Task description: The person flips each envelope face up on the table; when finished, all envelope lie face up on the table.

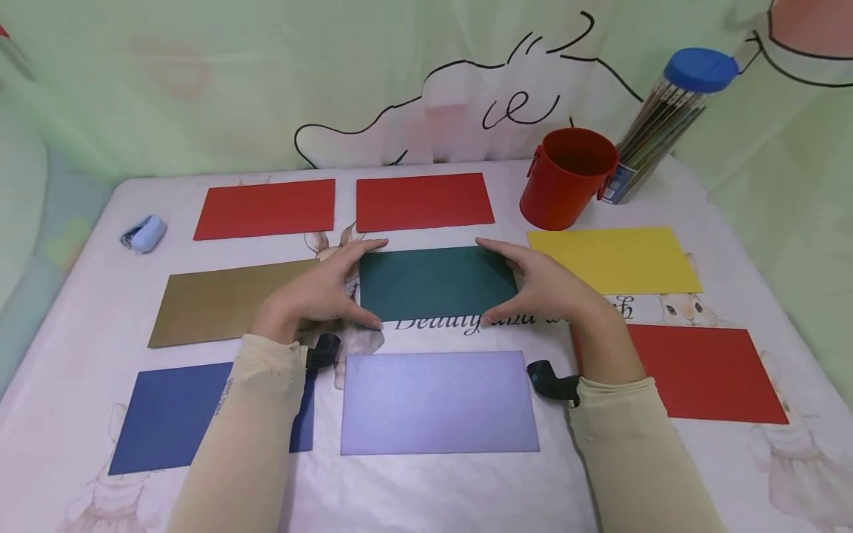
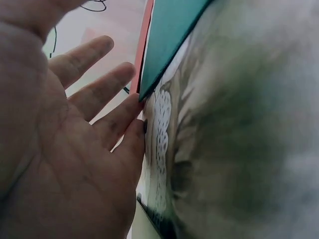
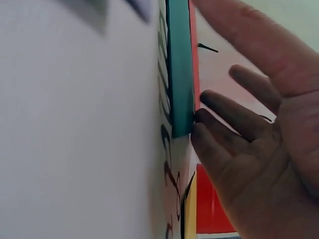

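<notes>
A dark green rectangular card (image 1: 436,285) lies flat in the middle of the table. My left hand (image 1: 320,290) is at its left end and my right hand (image 1: 536,281) at its right end, thumbs toward the near edge and fingers toward the far edge. In the left wrist view the fingers of the left hand (image 2: 84,134) are spread and fairly straight beside the corner of the green card (image 2: 172,35). The right wrist view has the right hand (image 3: 264,139) with extended fingers, little finger by the card's end (image 3: 182,99). Neither hand grips it.
Around lie red cards (image 1: 266,209) (image 1: 423,202) (image 1: 706,374), a yellow card (image 1: 620,260), a brown card (image 1: 206,303), a blue card (image 1: 173,414) and a lavender card (image 1: 440,403). A red bucket (image 1: 560,181), a blue-lidded jar of pencils (image 1: 656,133) and a small light-blue object (image 1: 145,234) stand farther back.
</notes>
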`<act>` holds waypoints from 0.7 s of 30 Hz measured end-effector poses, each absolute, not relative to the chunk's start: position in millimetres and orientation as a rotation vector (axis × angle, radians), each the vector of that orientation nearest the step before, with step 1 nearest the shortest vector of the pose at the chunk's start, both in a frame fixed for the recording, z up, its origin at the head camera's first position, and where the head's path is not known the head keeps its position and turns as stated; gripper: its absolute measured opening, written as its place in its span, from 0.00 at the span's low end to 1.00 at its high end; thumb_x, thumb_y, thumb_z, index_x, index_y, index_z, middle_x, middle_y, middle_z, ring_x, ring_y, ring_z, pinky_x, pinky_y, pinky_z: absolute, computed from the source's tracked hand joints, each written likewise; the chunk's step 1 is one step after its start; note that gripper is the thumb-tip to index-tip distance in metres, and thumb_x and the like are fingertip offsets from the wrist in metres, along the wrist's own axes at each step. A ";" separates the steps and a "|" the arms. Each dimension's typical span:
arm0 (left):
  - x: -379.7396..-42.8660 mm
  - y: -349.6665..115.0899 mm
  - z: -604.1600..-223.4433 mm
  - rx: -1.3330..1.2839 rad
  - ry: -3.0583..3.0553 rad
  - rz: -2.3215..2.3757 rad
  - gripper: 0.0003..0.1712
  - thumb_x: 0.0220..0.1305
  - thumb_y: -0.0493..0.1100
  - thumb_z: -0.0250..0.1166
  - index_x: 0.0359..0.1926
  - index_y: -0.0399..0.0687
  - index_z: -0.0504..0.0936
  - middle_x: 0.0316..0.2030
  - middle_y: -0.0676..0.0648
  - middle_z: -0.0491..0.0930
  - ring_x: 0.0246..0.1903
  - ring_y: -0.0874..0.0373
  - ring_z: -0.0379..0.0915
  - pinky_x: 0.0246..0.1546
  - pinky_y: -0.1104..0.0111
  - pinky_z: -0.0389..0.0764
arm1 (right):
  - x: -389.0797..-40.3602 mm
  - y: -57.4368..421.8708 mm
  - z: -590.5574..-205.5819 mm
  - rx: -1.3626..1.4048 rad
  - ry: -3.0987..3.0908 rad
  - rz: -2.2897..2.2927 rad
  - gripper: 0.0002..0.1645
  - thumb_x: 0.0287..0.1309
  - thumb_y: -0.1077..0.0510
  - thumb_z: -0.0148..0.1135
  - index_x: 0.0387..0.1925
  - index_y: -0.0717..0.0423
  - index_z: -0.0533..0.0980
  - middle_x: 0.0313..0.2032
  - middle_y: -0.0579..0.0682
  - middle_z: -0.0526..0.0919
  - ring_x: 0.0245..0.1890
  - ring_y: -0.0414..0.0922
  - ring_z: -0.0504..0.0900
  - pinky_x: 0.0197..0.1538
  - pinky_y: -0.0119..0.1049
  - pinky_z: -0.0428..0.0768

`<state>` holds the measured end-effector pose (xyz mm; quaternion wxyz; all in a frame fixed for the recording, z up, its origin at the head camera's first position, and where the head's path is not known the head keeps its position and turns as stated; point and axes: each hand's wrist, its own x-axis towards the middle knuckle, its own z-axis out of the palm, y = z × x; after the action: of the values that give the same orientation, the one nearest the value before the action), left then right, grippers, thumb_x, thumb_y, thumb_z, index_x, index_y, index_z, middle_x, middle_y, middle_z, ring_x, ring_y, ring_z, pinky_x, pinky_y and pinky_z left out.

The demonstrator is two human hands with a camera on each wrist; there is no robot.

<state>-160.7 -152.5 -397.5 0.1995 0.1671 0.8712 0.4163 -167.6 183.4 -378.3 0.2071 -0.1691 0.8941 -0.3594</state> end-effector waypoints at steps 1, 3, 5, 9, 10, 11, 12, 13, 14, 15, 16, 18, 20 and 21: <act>-160.2 -152.3 -397.8 0.467 2.427 1.166 0.66 0.42 0.45 0.85 0.79 0.62 0.55 0.75 0.52 0.54 0.72 0.53 0.48 0.61 0.52 0.73 | -167.1 182.6 -378.4 -0.468 2.488 -0.992 0.67 0.40 0.53 0.85 0.78 0.48 0.55 0.74 0.58 0.57 0.73 0.59 0.55 0.62 0.59 0.71; -159.8 -152.1 -398.5 0.466 2.423 1.160 0.66 0.42 0.44 0.85 0.78 0.63 0.54 0.75 0.52 0.54 0.72 0.53 0.48 0.59 0.53 0.75 | -166.7 182.1 -379.0 -0.463 2.499 -0.974 0.67 0.39 0.53 0.85 0.78 0.48 0.56 0.74 0.58 0.58 0.73 0.59 0.55 0.62 0.59 0.71; -159.6 -152.2 -398.9 0.458 2.428 1.157 0.66 0.42 0.44 0.85 0.78 0.64 0.55 0.75 0.52 0.54 0.72 0.53 0.48 0.58 0.53 0.76 | -166.7 182.2 -379.5 -0.449 2.513 -0.956 0.66 0.39 0.54 0.85 0.78 0.47 0.57 0.74 0.58 0.58 0.73 0.59 0.55 0.62 0.59 0.72; -160.4 -152.4 -399.2 0.447 2.436 1.158 0.66 0.42 0.43 0.85 0.78 0.66 0.55 0.75 0.52 0.53 0.72 0.53 0.48 0.57 0.53 0.77 | -167.4 182.3 -380.9 -0.436 2.527 -0.909 0.66 0.39 0.53 0.85 0.78 0.46 0.58 0.73 0.58 0.60 0.72 0.59 0.56 0.60 0.59 0.74; -160.2 -152.3 -399.1 0.451 2.434 1.162 0.67 0.42 0.43 0.85 0.78 0.66 0.54 0.75 0.52 0.53 0.72 0.53 0.48 0.57 0.54 0.77 | -167.4 182.5 -381.5 -0.434 2.527 -0.902 0.65 0.39 0.53 0.85 0.78 0.46 0.58 0.73 0.58 0.60 0.72 0.59 0.56 0.59 0.58 0.75; -160.5 -152.5 -398.9 0.454 2.431 1.168 0.67 0.42 0.42 0.85 0.79 0.66 0.54 0.75 0.52 0.54 0.72 0.53 0.48 0.57 0.54 0.77 | -167.6 182.3 -381.9 -0.433 2.527 -0.898 0.65 0.39 0.53 0.85 0.78 0.46 0.58 0.73 0.58 0.60 0.72 0.59 0.57 0.59 0.58 0.75; -160.8 -152.6 -398.8 0.458 2.428 1.174 0.67 0.42 0.42 0.85 0.79 0.65 0.54 0.74 0.52 0.54 0.72 0.53 0.49 0.58 0.54 0.76 | -167.6 182.2 -382.2 -0.433 2.525 -0.896 0.65 0.39 0.53 0.85 0.78 0.46 0.58 0.73 0.58 0.60 0.71 0.60 0.57 0.59 0.58 0.75; -161.1 -152.8 -398.7 0.462 2.426 1.177 0.67 0.42 0.42 0.85 0.79 0.65 0.53 0.74 0.52 0.55 0.72 0.53 0.49 0.58 0.54 0.76 | -167.7 182.0 -382.6 -0.434 2.523 -0.899 0.65 0.39 0.53 0.85 0.78 0.46 0.58 0.73 0.59 0.60 0.72 0.60 0.56 0.59 0.58 0.75; -161.4 -152.9 -398.8 0.466 2.423 1.180 0.68 0.42 0.42 0.85 0.79 0.66 0.53 0.74 0.52 0.55 0.72 0.53 0.50 0.58 0.54 0.76 | -167.7 182.1 -382.9 -0.431 2.523 -0.901 0.65 0.39 0.54 0.85 0.78 0.46 0.58 0.73 0.58 0.60 0.72 0.60 0.56 0.59 0.58 0.75; -161.7 -153.1 -399.0 0.470 2.420 1.184 0.68 0.42 0.42 0.85 0.79 0.66 0.52 0.74 0.52 0.56 0.72 0.53 0.50 0.59 0.54 0.75 | -168.1 182.5 -383.5 -0.430 2.525 -0.901 0.65 0.39 0.54 0.85 0.78 0.46 0.58 0.73 0.58 0.60 0.72 0.60 0.56 0.59 0.58 0.75; -161.8 -153.3 -399.2 0.469 2.418 1.187 0.68 0.42 0.42 0.85 0.79 0.66 0.52 0.73 0.52 0.57 0.71 0.53 0.51 0.59 0.54 0.75 | -168.0 182.4 -383.7 -0.430 2.527 -0.900 0.65 0.39 0.54 0.85 0.77 0.46 0.58 0.73 0.58 0.60 0.72 0.59 0.56 0.59 0.58 0.75; -161.9 -153.6 -399.6 0.466 2.414 1.190 0.68 0.42 0.42 0.85 0.79 0.67 0.52 0.73 0.52 0.57 0.71 0.53 0.51 0.59 0.54 0.75 | -167.9 182.3 -383.9 -0.433 2.532 -0.898 0.65 0.39 0.54 0.85 0.77 0.47 0.58 0.73 0.58 0.60 0.72 0.59 0.56 0.60 0.57 0.75; -161.7 -153.8 -399.5 0.467 2.410 1.191 0.67 0.42 0.42 0.85 0.79 0.67 0.53 0.73 0.53 0.58 0.71 0.53 0.51 0.58 0.54 0.75 | -168.0 182.3 -384.1 -0.438 2.539 -0.899 0.65 0.39 0.54 0.85 0.77 0.47 0.59 0.73 0.58 0.60 0.72 0.59 0.56 0.60 0.57 0.75; -161.5 -153.8 -399.3 0.468 2.412 1.191 0.67 0.42 0.42 0.85 0.79 0.67 0.53 0.73 0.53 0.58 0.71 0.53 0.51 0.58 0.54 0.75 | -168.1 182.3 -384.2 -0.445 2.540 -0.902 0.65 0.39 0.55 0.85 0.77 0.48 0.59 0.73 0.58 0.60 0.72 0.59 0.56 0.60 0.58 0.75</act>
<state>-161.5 -153.8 -399.3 0.2042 0.1678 0.8647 0.4270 -168.1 182.3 -384.2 0.2035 -0.1595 0.9103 -0.3233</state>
